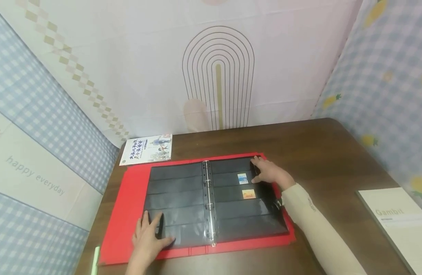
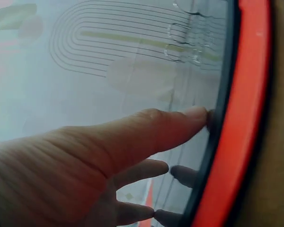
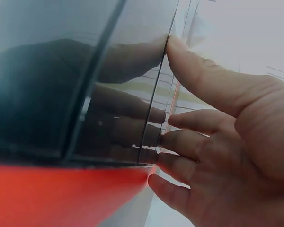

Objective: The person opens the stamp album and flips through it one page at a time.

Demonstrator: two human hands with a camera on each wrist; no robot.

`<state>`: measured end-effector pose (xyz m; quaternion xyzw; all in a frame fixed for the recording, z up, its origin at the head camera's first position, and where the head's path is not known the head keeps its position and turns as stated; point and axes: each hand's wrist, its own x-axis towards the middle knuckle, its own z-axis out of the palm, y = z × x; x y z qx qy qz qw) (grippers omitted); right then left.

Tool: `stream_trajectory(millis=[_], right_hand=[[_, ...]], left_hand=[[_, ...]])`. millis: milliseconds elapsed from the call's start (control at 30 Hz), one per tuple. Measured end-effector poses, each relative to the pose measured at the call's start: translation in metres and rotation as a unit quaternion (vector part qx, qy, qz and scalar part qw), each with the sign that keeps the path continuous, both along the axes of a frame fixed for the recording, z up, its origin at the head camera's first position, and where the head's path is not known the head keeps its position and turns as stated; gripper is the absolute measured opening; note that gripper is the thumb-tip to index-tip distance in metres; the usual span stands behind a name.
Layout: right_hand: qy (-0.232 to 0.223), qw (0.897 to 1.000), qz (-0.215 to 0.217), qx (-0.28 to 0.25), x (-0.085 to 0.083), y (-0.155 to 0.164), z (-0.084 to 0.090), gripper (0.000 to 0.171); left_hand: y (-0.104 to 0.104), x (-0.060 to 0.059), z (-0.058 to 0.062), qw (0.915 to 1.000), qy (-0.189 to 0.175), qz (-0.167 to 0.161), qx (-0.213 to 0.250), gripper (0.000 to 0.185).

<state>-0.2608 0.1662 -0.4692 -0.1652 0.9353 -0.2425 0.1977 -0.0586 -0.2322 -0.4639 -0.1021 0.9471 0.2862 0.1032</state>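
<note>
A red ring binder [image 1: 128,198] lies open on the brown table [image 1: 327,152], showing black stamp pages [image 1: 176,191] with clear strips. Two small stamps [image 1: 242,178] [image 1: 248,194] sit in the right page. My left hand [image 1: 150,238] rests flat on the left page's lower corner, fingers straight; in the left wrist view its fingers [image 2: 170,127] touch the glossy sheet by the red cover [image 2: 241,118]. My right hand [image 1: 270,172] lies at the right page's outer edge; in the right wrist view its fingertips [image 3: 180,52] touch the edge of the black page [image 3: 61,85].
A thin booklet [image 1: 147,149] with printed characters lies behind the binder at the back left. A white book marked "Gambit" [image 1: 400,221] sits at the table's right edge. A pale green pen [image 1: 95,259] lies near the front left. Patterned cloth walls close in three sides.
</note>
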Motion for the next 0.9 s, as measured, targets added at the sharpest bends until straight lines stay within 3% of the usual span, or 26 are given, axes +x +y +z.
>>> stream_trajectory(millis=[200,533,733,900], right_hand=[[0.008,1.000,0.001,0.002,0.006,0.003,-0.001,0.084],[0.049,0.999,0.010,0.009,0.011,-0.002,0.001,0.078],[0.102,0.995,-0.002,0.020,0.013,-0.005,0.001,0.075],[0.132,0.991,-0.011,-0.005,0.015,-0.003,0.004,0.075]], left_hand=[[0.003,0.003,-0.008,1.0000,-0.002,0.000,0.008,0.089],[0.002,0.002,-0.009,0.9994,-0.006,0.005,0.034,0.089],[0.001,0.001,-0.012,0.9995,-0.005,0.009,0.031,0.090],[-0.001,0.001,-0.011,0.9993,-0.007,0.010,0.035,0.090]])
